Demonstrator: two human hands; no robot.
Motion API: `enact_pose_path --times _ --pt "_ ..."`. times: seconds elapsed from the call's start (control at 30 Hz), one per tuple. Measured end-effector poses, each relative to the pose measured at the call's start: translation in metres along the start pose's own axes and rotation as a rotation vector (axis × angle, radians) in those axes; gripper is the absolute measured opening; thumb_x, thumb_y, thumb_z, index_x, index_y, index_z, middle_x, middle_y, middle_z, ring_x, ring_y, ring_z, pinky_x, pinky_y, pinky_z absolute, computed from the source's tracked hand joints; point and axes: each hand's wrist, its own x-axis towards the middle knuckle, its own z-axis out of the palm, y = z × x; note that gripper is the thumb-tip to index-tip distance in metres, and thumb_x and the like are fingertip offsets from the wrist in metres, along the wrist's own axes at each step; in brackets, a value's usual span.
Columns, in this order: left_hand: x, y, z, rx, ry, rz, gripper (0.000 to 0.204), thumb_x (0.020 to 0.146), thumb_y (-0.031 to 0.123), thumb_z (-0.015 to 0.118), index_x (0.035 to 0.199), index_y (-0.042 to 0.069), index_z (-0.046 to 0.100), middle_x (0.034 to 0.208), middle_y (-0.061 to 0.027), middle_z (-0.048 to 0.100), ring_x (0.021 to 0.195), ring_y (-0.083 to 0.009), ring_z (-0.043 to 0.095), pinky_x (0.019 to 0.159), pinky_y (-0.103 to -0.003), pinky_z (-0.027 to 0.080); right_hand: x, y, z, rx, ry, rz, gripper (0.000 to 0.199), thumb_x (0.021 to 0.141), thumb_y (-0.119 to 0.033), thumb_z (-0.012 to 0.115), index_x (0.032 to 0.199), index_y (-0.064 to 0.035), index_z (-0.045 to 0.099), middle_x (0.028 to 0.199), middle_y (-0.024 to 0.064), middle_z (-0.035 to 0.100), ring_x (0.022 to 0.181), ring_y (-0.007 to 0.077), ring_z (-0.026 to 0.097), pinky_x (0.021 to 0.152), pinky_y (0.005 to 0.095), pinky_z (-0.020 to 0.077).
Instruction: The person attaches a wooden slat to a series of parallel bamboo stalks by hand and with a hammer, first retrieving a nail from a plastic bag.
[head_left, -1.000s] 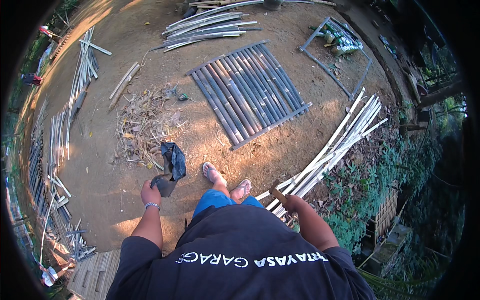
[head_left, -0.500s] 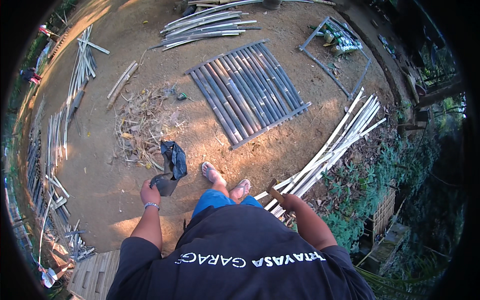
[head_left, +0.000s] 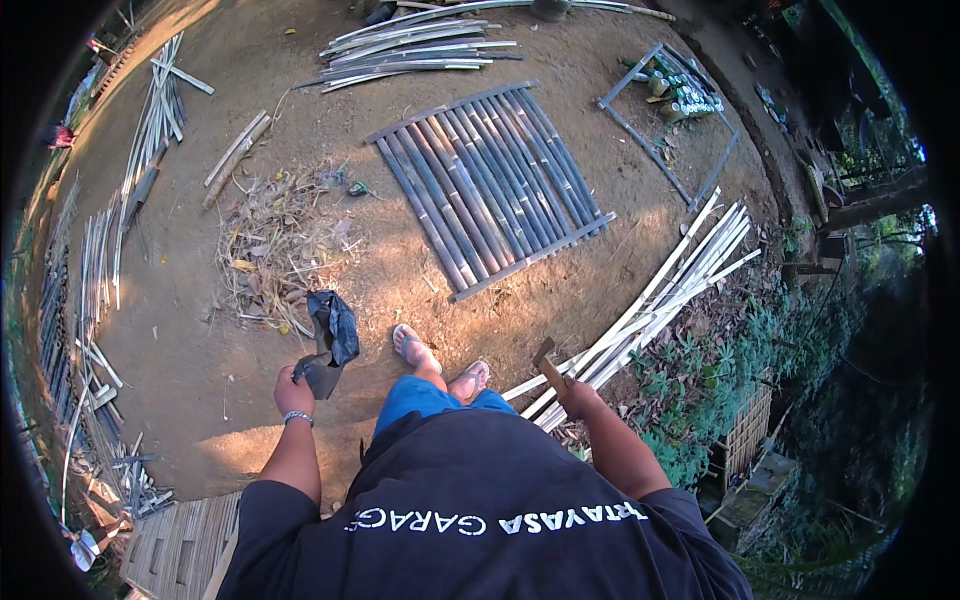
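Just short of the bamboo slat panel lying flat on the dirt, I am standing in sandals with both arms hanging at my sides. I am closing my left hand around the top of a dark, limp bag, gripping it by its gathered upper edge so the rest is drooping freely toward the panel, clear of my legs. I am clamping my right hand on the wooden handle of a chopping tool, whose head is pointing up and away toward the panel; I am judging that I am carrying it out to the side like this to keep it off my body. Right of the panel, a bundle of long pale bamboo strips is lying diagonally, its near end just beside my right hand. Left of the panel, a heap of dry leaves and shavings is sitting near the bag. Beyond the panel, more cut poles are lying stacked, and a rectangular frame is resting at its far right corner.
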Motion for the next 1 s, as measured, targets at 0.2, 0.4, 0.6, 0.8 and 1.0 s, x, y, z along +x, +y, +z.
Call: enact_pose_path --times 0.2,0.4,0.6,0.8,1.0 --pt "0.010 0.013 -0.005 -0.011 0.008 -0.045 0.012 0.089 0.005 0.066 0.101 0.002 0.068 0.094 -0.0189 0.073 0.087 -0.0338 0.072 0.079 -0.041 0.054 0.005 0.001 -0.042 0.149 0.053 0.081 0.056 0.093 -0.028 0.059 0.144 -0.0077 0.048 0.117 0.0232 0.070 0.108 0.0385 0.069 0.095 0.0462 0.0546" --pt "0.038 -0.007 0.012 0.009 0.015 -0.026 0.015 0.090 0.006 0.065 0.104 0.001 0.067 0.096 -0.0210 0.072 0.090 -0.0379 0.071 0.080 -0.041 0.054 -0.003 -0.011 -0.082 0.176 0.202 0.062 0.066 0.093 -0.030 0.060 0.153 -0.0108 0.041 0.122 0.0265 0.067 0.112 0.0422 0.065 0.098 0.0487 0.0512" --pt "0.051 0.011 0.030 -0.060 0.005 -0.035 0.017 0.091 0.005 0.063 0.107 0.000 0.066 0.097 -0.0210 0.072 0.089 -0.0352 0.071 0.081 -0.041 0.053 0.004 0.010 -0.109 0.255 0.339 0.137 0.069 0.094 -0.027 0.058 0.157 -0.0095 0.034 0.125 0.0289 0.065 0.112 0.0463 0.063 0.098 0.0499 0.0496" --pt "0.029 0.018 0.050 -0.045 0.185 -0.104 0.018 0.091 0.005 0.064 0.108 0.000 0.066 0.097 -0.0190 0.072 0.089 -0.0328 0.071 0.082 -0.040 0.053 0.046 0.068 -0.156 0.139 0.289 0.087 0.070 0.093 -0.027 0.059 0.157 -0.0120 0.034 0.123 0.0293 0.065 0.111 0.0463 0.064 0.098 0.0509 0.0506" --pt "-0.052 0.114 0.074 -0.014 0.418 -0.302 0.017 0.090 0.007 0.065 0.107 0.004 0.067 0.094 -0.0205 0.073 0.089 -0.0358 0.072 0.081 -0.043 0.054 0.133 0.180 -0.187 -0.051 0.173 -0.035 0.074 0.089 -0.032 0.064 0.154 -0.0099 0.037 0.115 0.0279 0.068 0.105 0.0449 0.067 0.092 0.0514 0.0539"
